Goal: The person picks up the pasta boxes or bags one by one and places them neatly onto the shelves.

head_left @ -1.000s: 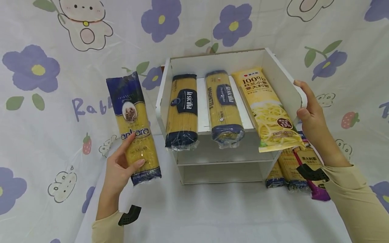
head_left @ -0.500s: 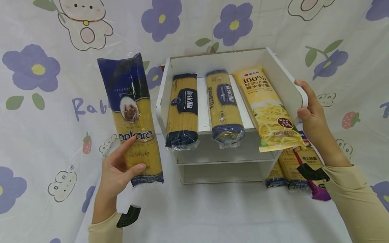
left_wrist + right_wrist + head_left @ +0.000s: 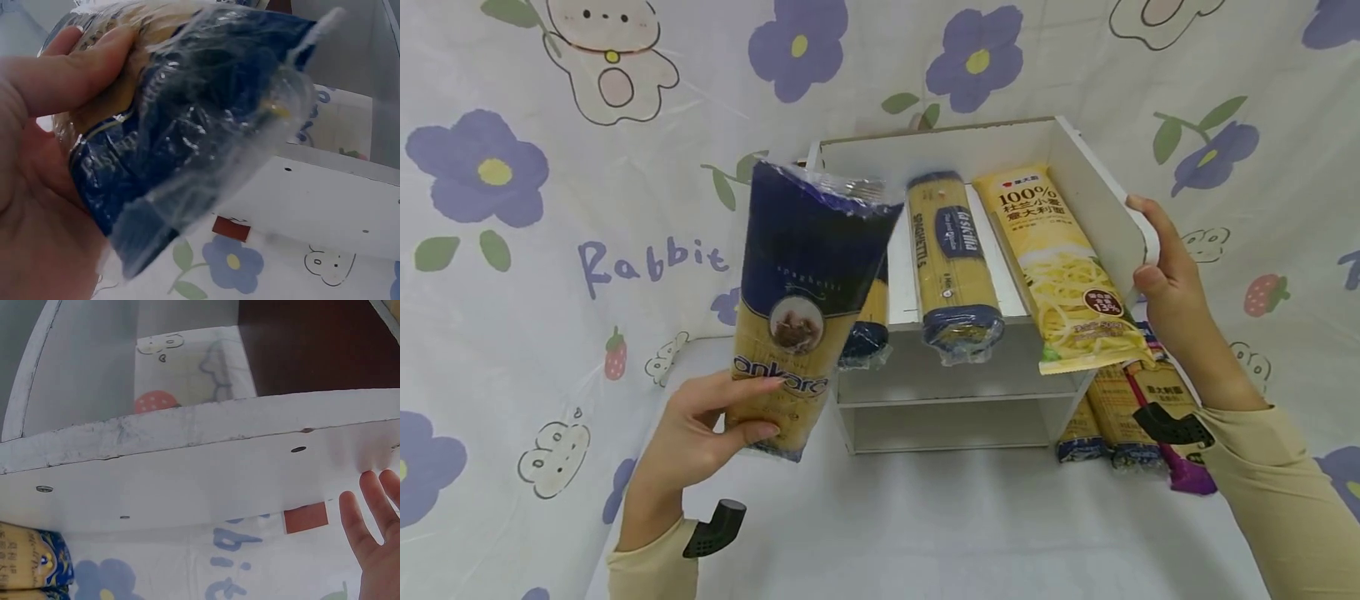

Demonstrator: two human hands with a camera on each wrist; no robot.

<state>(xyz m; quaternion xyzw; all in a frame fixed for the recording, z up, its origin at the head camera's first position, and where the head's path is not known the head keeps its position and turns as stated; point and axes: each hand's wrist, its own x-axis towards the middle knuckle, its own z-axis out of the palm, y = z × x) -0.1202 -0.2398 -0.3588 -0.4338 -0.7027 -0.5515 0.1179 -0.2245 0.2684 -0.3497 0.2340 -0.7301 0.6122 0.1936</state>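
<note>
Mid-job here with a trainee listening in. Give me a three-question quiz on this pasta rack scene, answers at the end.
1. Which hand holds the Ankara pack?
2. Fill in: the right hand grips the rack by its ____ side wall.
3. True or false: the yellow pack lies between two other packs on the rack.

Key:
1. The left hand.
2. Right.
3. False; it is the rightmost pack on the rack.
</note>
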